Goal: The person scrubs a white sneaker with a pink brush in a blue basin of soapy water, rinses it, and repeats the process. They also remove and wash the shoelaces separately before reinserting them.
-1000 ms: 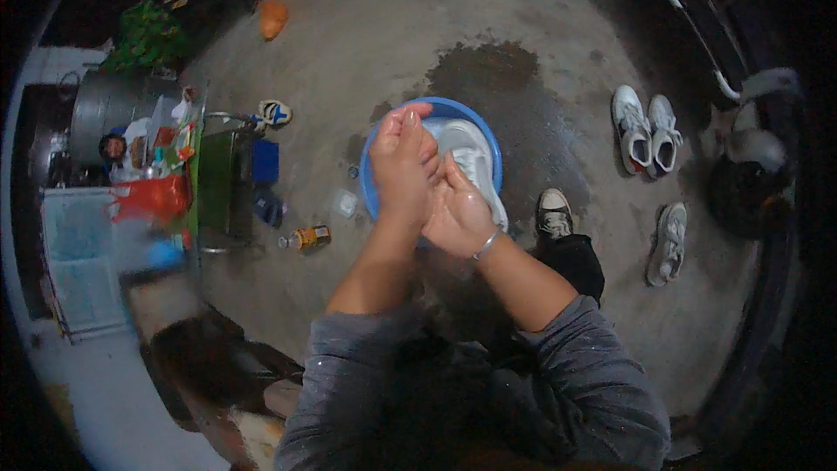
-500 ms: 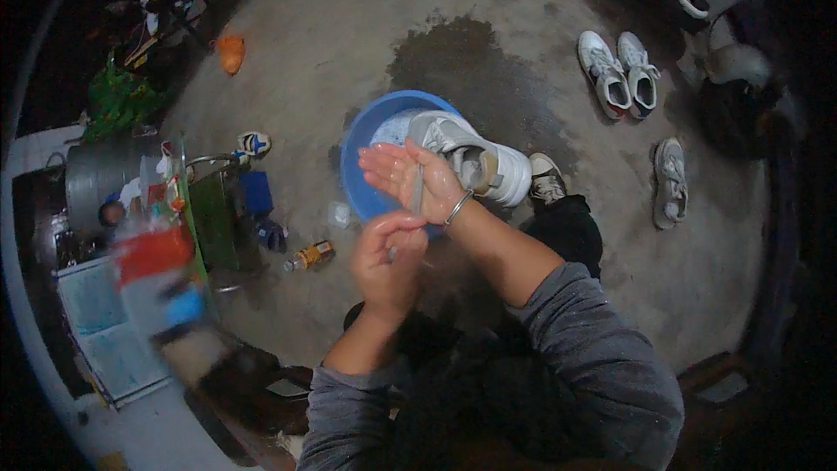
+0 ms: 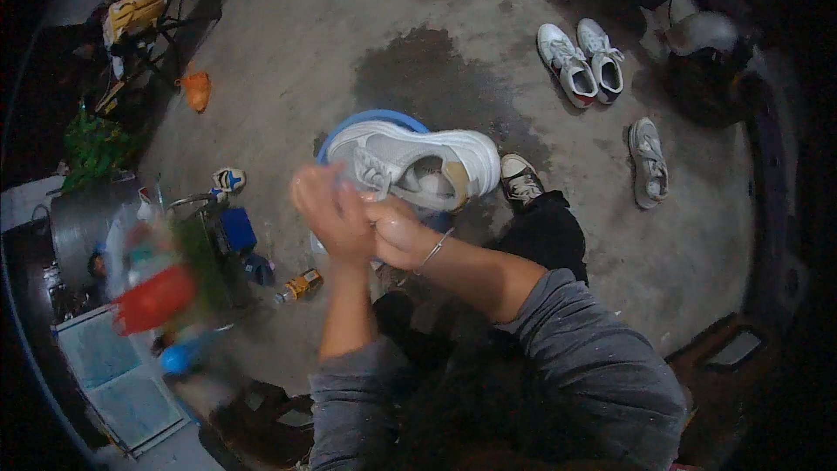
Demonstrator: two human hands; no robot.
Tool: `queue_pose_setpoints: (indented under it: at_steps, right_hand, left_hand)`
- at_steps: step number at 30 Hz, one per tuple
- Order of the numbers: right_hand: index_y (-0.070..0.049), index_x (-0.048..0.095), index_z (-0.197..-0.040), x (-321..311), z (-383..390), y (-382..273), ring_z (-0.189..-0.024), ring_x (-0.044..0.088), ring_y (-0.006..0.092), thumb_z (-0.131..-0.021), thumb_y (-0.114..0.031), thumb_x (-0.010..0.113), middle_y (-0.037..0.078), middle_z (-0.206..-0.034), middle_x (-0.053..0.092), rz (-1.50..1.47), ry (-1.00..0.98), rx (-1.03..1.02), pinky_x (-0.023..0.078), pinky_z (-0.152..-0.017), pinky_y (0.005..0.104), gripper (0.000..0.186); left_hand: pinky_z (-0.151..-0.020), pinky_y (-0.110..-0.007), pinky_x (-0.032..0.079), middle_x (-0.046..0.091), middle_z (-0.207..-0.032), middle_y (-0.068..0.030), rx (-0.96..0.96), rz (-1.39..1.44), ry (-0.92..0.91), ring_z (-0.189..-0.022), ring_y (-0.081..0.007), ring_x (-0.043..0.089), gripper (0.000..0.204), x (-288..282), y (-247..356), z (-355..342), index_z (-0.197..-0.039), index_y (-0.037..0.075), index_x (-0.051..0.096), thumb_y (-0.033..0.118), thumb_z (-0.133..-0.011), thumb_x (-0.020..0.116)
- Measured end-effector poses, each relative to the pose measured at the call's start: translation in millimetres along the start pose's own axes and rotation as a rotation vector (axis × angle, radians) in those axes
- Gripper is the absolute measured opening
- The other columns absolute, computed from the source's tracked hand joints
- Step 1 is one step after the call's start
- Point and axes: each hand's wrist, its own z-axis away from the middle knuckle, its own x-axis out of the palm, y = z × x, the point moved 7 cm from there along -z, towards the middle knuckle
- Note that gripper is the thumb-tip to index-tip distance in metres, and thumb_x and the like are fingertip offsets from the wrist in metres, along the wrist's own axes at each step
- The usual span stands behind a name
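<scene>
A white-and-grey sneaker (image 3: 397, 153) with a tan heel lies on its side over a blue basin (image 3: 384, 113), hiding most of it. Just below its laces, my two wet hands are pressed together. My left hand (image 3: 333, 214) is smeared by motion, so its fingers cannot be made out clearly. Behind it, my right hand (image 3: 399, 240), with a silver bangle at the wrist, has its fingers mostly covered. Whether either hand touches the shoe or has something between the palms is hidden.
A pair of white sneakers (image 3: 582, 65) and a single one (image 3: 647, 161) stand to the right. My shoe (image 3: 521, 181) is beside the basin. Leftward lie a bottle with an orange label (image 3: 301, 285), a blue box (image 3: 236, 228) and an orange object (image 3: 196, 92). Wet concrete spreads beyond the basin.
My left hand, which pinched a thin greyish strip across my open right palm, has moved up over the right hand. The strip no longer shows. The sneaker has turned more sideways; the view has shifted.
</scene>
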Motion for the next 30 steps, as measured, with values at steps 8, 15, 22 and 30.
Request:
queue_pose_setpoints:
  at_steps: [8,15,22,30]
  right_hand:
    - [-0.011,0.022,-0.126,10.2,-4.6,-26.2,-0.119,0.023,0.0162,-0.082,-0.045,0.029,0.005,-0.13,0.024,-0.131,-0.235,-0.088,0.023,-0.093,0.0398,0.055]
    - [-0.004,0.022,-0.124,7.4,-2.5,-6.7,-0.117,0.028,0.0203,-0.083,-0.04,0.03,0.011,-0.127,0.028,-0.007,-0.075,-0.085,0.024,-0.095,0.0327,0.055]
    - [-0.015,0.019,-0.127,3.2,-8.9,-8.0,-0.12,0.02,0.0227,-0.085,-0.035,0.031,0.008,-0.131,0.018,-0.099,-0.359,-0.09,0.015,-0.098,0.0363,0.048]
    - [-0.003,0.027,-0.121,7.7,-4.2,-12.2,-0.112,0.033,0.0174,-0.085,-0.032,0.03,0.01,-0.124,0.032,-0.249,-0.135,-0.007,0.027,-0.093,0.0301,0.047]
  left_hand:
    - [-0.097,-0.041,0.011,0.036,-0.122,-0.0146,0.023,0.245,-0.216,-0.12,-0.031,0.02,0.039,26.9,39.7,26.1,-0.111,0.003,0.045,0.023,-0.078,0.037]
    - [-0.096,-0.043,0.012,0.033,-0.124,-0.0146,0.123,-0.042,-0.255,-0.119,-0.0324,0.02,0.042,20.4,12.2,-20.2,-0.113,0.004,0.043,0.027,-0.079,0.034]
    - [-0.096,-0.043,0.009,0.032,-0.125,-0.0133,0.093,0.057,-0.266,-0.12,-0.0323,0.018,0.04,34.7,26.7,36.3,-0.11,0.005,0.046,0.026,-0.082,0.029]
    - [-0.094,-0.045,0.014,0.039,-0.119,-0.0145,0.228,0.129,-0.221,-0.116,-0.0347,0.026,0.036,25.1,25.6,13.4,-0.107,0.004,0.049,0.021,-0.079,0.033]
